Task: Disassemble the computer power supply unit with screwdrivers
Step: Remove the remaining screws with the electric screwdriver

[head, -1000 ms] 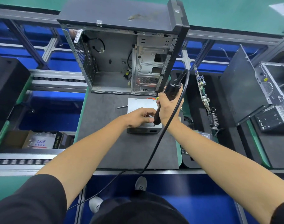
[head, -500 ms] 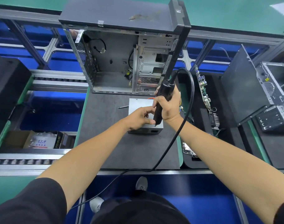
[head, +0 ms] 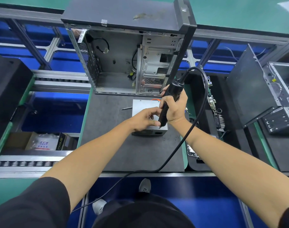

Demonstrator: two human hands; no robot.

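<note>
Your right hand gripped the black corded electric screwdriver, long axis tilted toward one o'clock, tip at the grey metal power supply box's near edge, beside your left hand's pinching fingertips.

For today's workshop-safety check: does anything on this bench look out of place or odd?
Two things. A thin loose tool lies alone on the grey mat, left of the power supply unit. The electric screwdriver cord drapes off the bench's near edge, a possible snag.
</note>
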